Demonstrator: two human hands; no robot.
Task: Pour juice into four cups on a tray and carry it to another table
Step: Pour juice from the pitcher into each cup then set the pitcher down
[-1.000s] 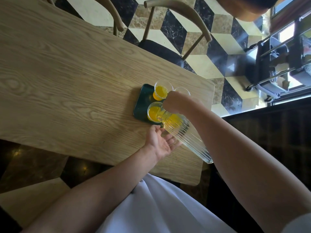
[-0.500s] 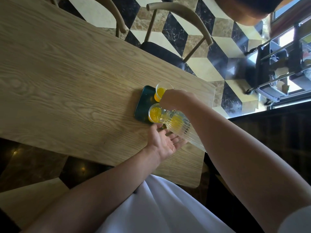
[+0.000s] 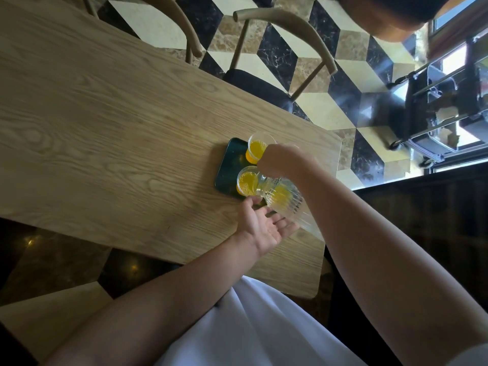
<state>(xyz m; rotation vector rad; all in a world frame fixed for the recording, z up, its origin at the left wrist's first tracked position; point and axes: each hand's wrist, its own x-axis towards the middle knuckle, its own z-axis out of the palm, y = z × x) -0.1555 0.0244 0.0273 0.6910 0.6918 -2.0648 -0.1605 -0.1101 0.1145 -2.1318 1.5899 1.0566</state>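
Closest to us is the white apron or shirt front, with both bare forearms reaching out over the pale wood-grain bench. Our left hand is open, palm up and fingers loose, sitting just under the belly of the ribbed clear glass carafe. It isn't gripping anything; we reckon it's there as a backstop to steady the weight or catch a drip. Our right hand is clenched around the carafe's neck end, tipping it so the mouth sits right over the near clear plastic cup of orange juice. There's only a little juice left pooling in the carafe, which is probably why it's tilted so steeply.

That near cup looks fairly full and a bit frothy. Just behind it is the far clear plastic cup of orange juice, also filled. Both stand on the dark green rectangular tray near the bench's corner. A bit of another clear rim peeks out past the right hand, but we can't tell what's in it, and the fourth cup is hidden. So pouring isn't done, and the carry comes later.

Further off are the curved-back wooden chair and the cube-pattern tiled floor
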